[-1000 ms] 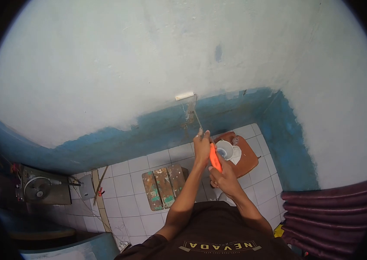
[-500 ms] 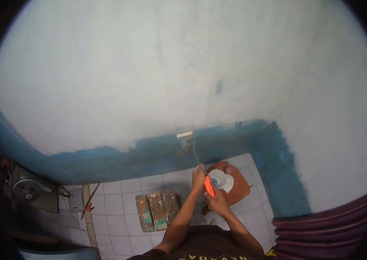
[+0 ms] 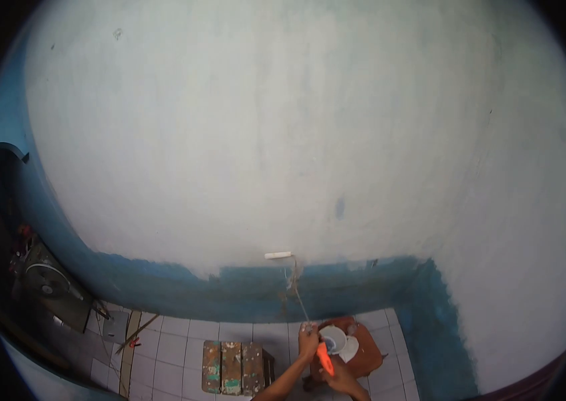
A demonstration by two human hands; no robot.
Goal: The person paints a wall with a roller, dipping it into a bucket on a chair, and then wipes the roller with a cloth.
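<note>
A small paint roller [image 3: 278,255] with a white sleeve lies against the wall [image 3: 283,134], right at the line where fresh white paint meets the old blue band [image 3: 243,291]. Its thin metal shaft runs down to an orange handle [image 3: 325,363]. My left hand [image 3: 308,337] grips the shaft high up, and my right hand [image 3: 338,378] holds the orange handle lower down. Both hands sit at the bottom edge of the view.
A white paint bucket [image 3: 333,337] rests on a brown stool [image 3: 368,354] beside my hands. A paint-stained wooden bench [image 3: 231,367] stands on the tiled floor [image 3: 176,347]. A fan [image 3: 46,277] and clutter sit at the left.
The view has tilted upward, so much more white wall shows and my hands and the floor have slid to the bottom. The roller stays at the white-blue boundary.
</note>
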